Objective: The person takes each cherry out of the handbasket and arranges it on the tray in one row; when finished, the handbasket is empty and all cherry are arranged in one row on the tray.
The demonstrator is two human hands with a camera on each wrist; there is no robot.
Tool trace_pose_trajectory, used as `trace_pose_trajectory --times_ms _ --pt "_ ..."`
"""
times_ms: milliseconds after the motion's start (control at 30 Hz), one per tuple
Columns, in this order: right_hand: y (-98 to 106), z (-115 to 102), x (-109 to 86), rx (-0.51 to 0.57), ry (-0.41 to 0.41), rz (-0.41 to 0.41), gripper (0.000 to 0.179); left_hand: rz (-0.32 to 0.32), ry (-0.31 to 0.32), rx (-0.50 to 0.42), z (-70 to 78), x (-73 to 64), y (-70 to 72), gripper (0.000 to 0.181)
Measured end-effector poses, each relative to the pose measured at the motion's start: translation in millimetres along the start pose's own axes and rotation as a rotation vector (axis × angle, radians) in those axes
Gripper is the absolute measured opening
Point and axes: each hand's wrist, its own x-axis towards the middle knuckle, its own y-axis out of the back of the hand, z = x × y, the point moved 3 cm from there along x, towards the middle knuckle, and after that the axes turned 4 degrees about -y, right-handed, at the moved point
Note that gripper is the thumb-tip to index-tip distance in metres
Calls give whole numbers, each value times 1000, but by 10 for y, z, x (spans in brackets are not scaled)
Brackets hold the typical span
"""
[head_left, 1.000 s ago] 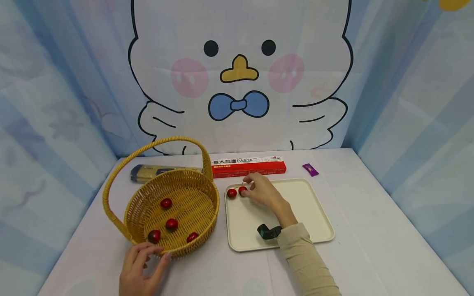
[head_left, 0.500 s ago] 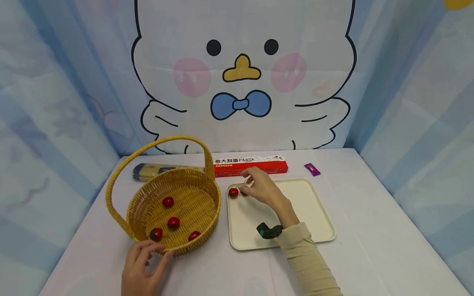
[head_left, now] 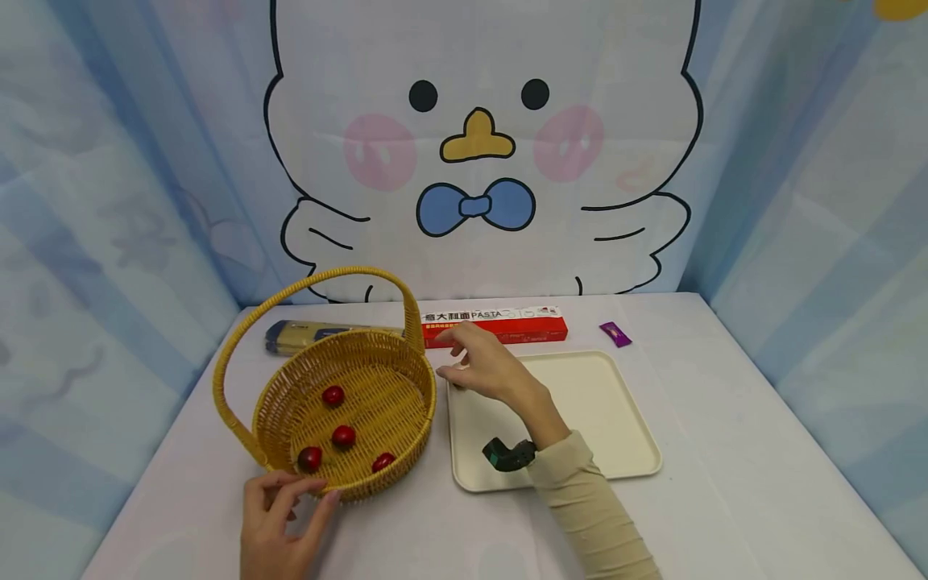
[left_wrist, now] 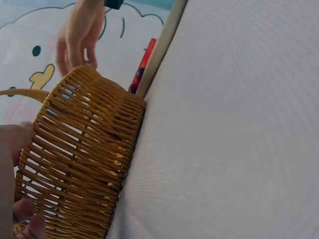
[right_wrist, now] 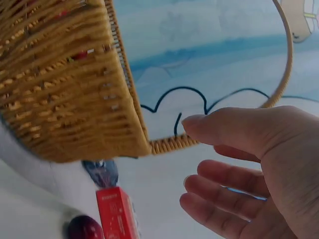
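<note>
A yellow wicker basket [head_left: 384,395] with a tall handle holds several red cherries [head_left: 343,437]. My left hand [head_left: 279,524] grips the basket's near rim with thumb and fingers. Right of the basket lies a cream tray [head_left: 580,419]. Over the tray's far left corner hovers my right hand [head_left: 489,366], thumb and fingers apart, and nothing shows between them in the right wrist view. A dark red cherry [right_wrist: 84,229] sits on the tray in that view; from the head it is mostly hidden beneath the hand.
Behind the tray lies a red and white pasta box [head_left: 536,326]. A pack with a dark end [head_left: 290,337] lies behind the basket. A small purple wrapped sweet [head_left: 615,333] is at the back right. A printed cloth hangs behind the table.
My right hand has moved left from the cherries on the tray toward the basket, its fingers now spread from them. My left hand stays at the basket's rim. The head view shifts slightly.
</note>
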Motion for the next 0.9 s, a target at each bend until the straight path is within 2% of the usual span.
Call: trace_pose_trajectory --times_ms 300,500,733,900 --pt "-221 -243 93 -61 128 -158 43 15 52 34 25 13 17 29" --pt "-392 -337 150 -103 155 -258 45 4 111 11 28 15 7 28" --pt "-547 -407 192 -94 201 -359 44 -28 171 29 34 8 1 25" --pt "-635 -457 225 -124 248 -426 43 -41 190 40 35 8 -2 23"
